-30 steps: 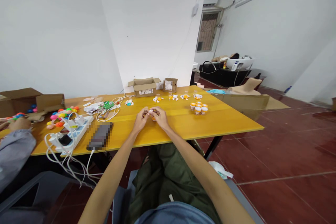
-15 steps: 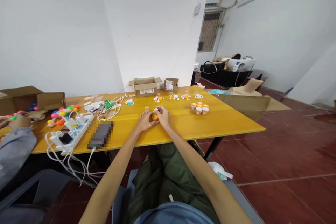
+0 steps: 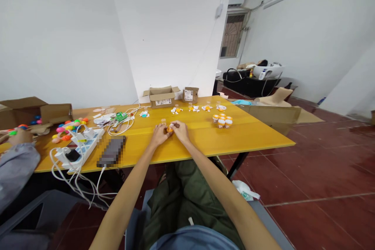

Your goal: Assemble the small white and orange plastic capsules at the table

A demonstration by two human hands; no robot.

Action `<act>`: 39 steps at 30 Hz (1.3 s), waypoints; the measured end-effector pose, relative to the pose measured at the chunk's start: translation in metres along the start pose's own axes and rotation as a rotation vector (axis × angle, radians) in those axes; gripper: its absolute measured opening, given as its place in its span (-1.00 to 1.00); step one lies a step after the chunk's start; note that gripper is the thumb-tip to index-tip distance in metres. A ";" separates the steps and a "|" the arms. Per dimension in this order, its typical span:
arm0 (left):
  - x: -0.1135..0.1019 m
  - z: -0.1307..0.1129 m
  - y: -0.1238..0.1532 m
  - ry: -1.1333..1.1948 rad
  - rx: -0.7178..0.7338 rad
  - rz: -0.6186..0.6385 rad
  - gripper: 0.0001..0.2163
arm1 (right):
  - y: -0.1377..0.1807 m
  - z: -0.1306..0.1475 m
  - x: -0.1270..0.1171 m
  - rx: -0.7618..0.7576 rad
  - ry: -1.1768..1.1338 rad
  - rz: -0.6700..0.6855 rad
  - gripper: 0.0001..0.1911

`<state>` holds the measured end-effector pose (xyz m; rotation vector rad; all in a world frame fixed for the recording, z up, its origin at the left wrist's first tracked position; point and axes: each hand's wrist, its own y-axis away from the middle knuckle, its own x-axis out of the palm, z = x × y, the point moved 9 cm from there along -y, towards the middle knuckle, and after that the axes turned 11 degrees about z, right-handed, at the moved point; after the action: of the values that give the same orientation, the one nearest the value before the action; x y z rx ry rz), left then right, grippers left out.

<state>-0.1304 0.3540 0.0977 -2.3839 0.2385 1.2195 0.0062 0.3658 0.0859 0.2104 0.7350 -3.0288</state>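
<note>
As hands pinch piece, cups right

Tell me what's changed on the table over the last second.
Little. The left hand and right hand keep their grip on the small orange piece, but they have parted enough that it now shows between them; a second ago they mostly covered it. The cluster of orange-and-white cups, open cardboard box and power strip stayed put.

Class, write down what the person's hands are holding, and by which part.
The left hand and right hand together pinch one small orange-and-white plastic piece; the exact part gripped is too small to tell.
</note>
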 end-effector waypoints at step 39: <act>0.000 0.000 -0.001 0.032 0.057 0.019 -0.81 | 0.006 0.028 0.011 -0.135 0.174 0.133 -0.78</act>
<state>-0.1294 0.3551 0.0981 -2.3586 0.3019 1.1682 -0.0081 0.3480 0.1060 0.5024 0.8944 -2.8474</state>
